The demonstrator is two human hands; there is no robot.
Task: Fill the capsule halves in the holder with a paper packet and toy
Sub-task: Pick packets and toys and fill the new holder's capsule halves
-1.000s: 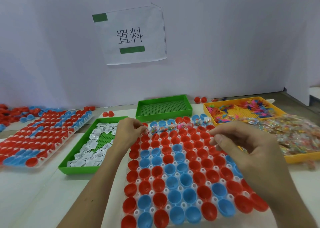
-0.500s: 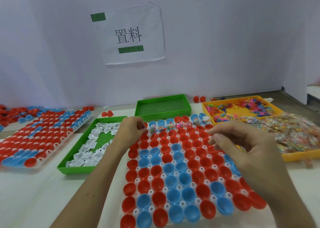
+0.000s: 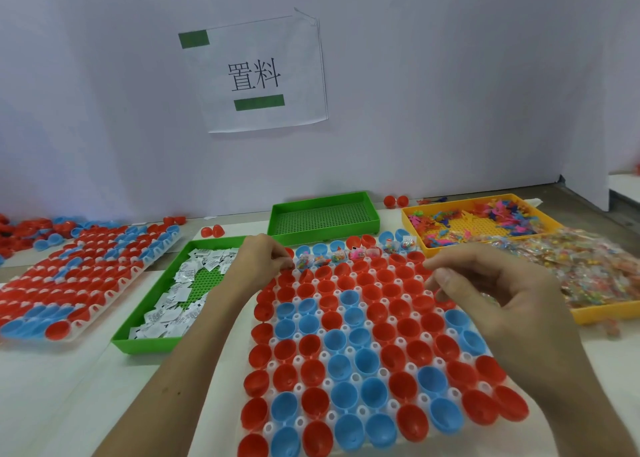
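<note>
Head view, left hand (image 3: 265, 260) curled at holder's (image 3: 326, 355) far-left corner, whatever it pinches too small to tell, right hand (image 3: 502, 297) loosely curled, nothing visible in it, above red and blue capsule halves (image 3: 367, 361), paper packets (image 3: 173, 312) left, bagged toys (image 3: 588, 273) right

Holder (image 3: 325, 356) between green tray (image 3: 145, 345), yellow tray (image 3: 602, 316)

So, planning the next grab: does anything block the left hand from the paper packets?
Nothing visible does. The left hand hovers at the holder's far-left corner; the paper packets lie uncovered in the green tray just beside it.
</note>
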